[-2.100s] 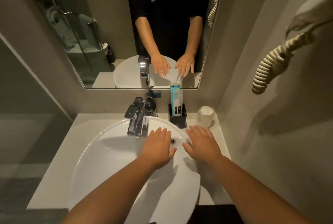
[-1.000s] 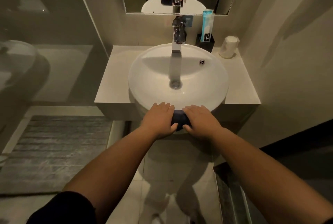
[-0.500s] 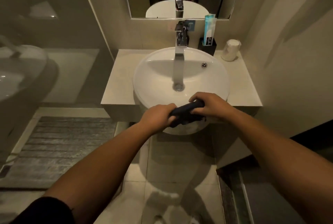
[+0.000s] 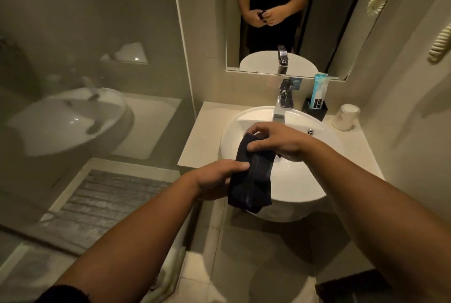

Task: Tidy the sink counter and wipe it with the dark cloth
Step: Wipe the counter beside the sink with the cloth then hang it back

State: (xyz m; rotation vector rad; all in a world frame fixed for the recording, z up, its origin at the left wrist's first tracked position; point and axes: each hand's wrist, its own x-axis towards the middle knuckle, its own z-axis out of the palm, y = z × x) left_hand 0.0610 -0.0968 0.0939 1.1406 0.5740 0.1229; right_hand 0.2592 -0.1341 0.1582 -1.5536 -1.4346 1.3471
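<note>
Dark, soft terry hangs between both hands: the dark folded cloth (image 4: 251, 175) is held in the air over the front rim of the round white ceramic basin (image 4: 300, 180), not touching the pale stone worktop (image 4: 202, 136). The left hand (image 4: 214, 178) pinches its left edge with the thumb on top, while the right hand (image 4: 275, 140) grips the upper end, fingers curled round the fabric.

From the basin's centre, the chrome tap (image 4: 283, 101) stands at twelve o'clock, the black square holder with a blue-and-white tube (image 4: 316, 105) at about one, and the wrapped white cup (image 4: 346, 117) near two.

By my reckoning the job has barely begun: cloth in hand, no wiping yet, and the items at the back are still to be tidied.
</note>
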